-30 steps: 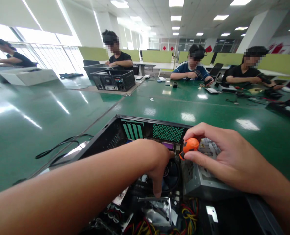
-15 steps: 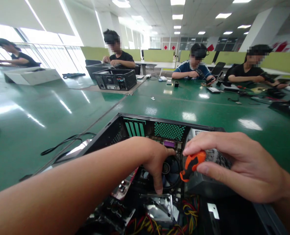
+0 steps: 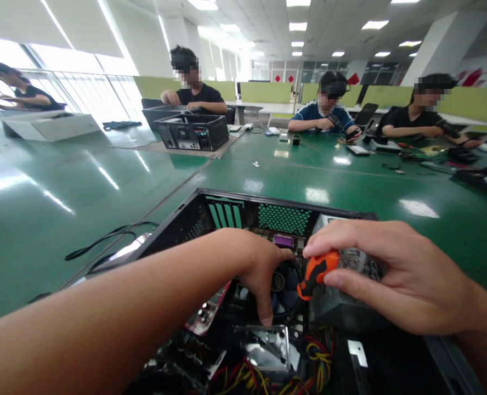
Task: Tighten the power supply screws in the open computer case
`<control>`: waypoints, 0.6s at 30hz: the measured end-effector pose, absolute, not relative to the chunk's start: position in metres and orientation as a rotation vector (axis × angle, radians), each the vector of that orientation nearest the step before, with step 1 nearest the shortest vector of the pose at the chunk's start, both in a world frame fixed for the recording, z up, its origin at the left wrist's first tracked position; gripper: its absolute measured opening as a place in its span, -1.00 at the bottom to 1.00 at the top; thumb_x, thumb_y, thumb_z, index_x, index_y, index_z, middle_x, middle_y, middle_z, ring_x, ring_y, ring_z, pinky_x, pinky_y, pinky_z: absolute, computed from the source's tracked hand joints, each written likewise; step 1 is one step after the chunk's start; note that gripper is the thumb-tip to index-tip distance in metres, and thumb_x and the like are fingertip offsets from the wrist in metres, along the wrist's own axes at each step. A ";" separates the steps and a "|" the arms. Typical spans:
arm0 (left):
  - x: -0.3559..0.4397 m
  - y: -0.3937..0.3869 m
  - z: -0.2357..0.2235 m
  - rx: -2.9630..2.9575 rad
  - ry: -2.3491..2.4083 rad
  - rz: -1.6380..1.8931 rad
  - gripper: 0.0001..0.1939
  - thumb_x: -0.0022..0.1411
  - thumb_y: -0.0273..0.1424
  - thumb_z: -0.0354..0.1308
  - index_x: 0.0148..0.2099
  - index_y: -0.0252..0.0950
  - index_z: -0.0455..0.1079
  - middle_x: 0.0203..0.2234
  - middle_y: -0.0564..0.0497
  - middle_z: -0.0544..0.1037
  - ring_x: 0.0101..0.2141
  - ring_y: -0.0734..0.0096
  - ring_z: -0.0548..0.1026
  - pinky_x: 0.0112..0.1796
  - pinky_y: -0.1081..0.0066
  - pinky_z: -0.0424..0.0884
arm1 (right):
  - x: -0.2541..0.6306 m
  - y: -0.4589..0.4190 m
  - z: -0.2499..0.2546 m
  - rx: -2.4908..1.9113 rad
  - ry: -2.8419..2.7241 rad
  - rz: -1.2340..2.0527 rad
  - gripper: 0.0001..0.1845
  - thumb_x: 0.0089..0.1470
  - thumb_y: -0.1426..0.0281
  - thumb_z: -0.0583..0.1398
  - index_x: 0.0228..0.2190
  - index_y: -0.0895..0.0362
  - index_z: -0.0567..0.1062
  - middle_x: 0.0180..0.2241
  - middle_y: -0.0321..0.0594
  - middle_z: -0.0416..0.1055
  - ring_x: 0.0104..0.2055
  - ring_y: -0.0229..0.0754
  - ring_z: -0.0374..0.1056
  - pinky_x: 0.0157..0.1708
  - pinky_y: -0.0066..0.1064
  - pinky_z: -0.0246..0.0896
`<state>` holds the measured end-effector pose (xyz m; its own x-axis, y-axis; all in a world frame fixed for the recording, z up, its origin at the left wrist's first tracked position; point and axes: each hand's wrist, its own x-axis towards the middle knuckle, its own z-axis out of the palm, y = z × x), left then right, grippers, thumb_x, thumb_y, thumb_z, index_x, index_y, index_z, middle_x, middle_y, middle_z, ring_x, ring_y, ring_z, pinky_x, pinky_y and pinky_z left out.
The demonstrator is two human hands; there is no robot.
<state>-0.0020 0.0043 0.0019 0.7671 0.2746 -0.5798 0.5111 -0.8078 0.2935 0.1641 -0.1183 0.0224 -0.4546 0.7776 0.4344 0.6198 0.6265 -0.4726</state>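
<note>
An open black computer case [image 3: 260,198] lies before me on the green table. Inside it, my left hand [image 3: 264,269] spans the round black cooling fan [image 3: 288,288], with the thumb at its near edge and a finger at its far edge. The remaining left fingers are hidden. Over the grey power supply [image 3: 338,310], my right hand [image 3: 403,274] holds the orange and black handle of a screwdriver [image 3: 320,271] between thumb and fingers. The handle leans down to the left towards the fan; its shaft and tip cannot be made out.
Coloured cables [image 3: 320,356] and a silver metal bracket [image 3: 268,351] lie in the near part of the case. A black cable [image 3: 103,238] loops out on the left. Across the table are another computer case [image 3: 192,131] and several people at work.
The screwdriver handle and my right hand have shifted slightly left. My left hand stays at the fan. The person behind the other case has moved an arm.
</note>
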 end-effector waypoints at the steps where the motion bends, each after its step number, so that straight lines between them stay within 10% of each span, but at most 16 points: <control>1: -0.002 0.005 0.002 2.518 0.589 -0.760 0.07 -0.45 -0.25 0.35 0.22 -0.10 0.10 0.10 0.00 0.33 0.08 -0.01 0.27 -0.01 0.23 0.26 | 0.164 -0.118 0.022 -1.082 -2.212 0.323 -0.71 0.06 0.47 0.19 -0.13 0.09 0.40 -0.19 -0.32 0.48 -0.17 -0.35 0.37 -0.18 -0.56 0.21; 8: 0.003 -0.004 0.010 2.593 0.687 -0.862 0.17 -0.50 -0.19 0.37 0.25 -0.06 0.02 0.16 -0.01 0.25 0.07 -0.07 0.27 0.01 0.16 0.24 | 0.162 -0.120 0.024 -1.009 -2.222 0.363 -0.72 -0.12 0.42 0.33 -0.29 0.07 0.46 -0.44 -0.37 0.46 -0.43 -0.32 0.31 -0.39 -0.49 0.22; 18: 0.009 -0.033 0.017 2.696 0.767 -0.851 -0.14 -0.41 -0.13 0.38 0.07 0.01 0.32 -0.05 -0.01 0.47 -0.02 -0.07 0.35 0.01 0.10 0.23 | 0.164 -0.124 0.025 -1.122 -2.231 0.370 -0.65 0.01 0.47 0.22 -0.12 0.05 0.37 -0.20 -0.31 0.47 -0.18 -0.27 0.39 -0.20 -0.49 0.26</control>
<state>0.0090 -0.0329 0.0171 0.6975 0.4153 -0.5840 0.5380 -0.8418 0.0438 0.1638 -0.1239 0.0254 -0.4572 0.7979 0.3929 0.6286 0.6024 -0.4920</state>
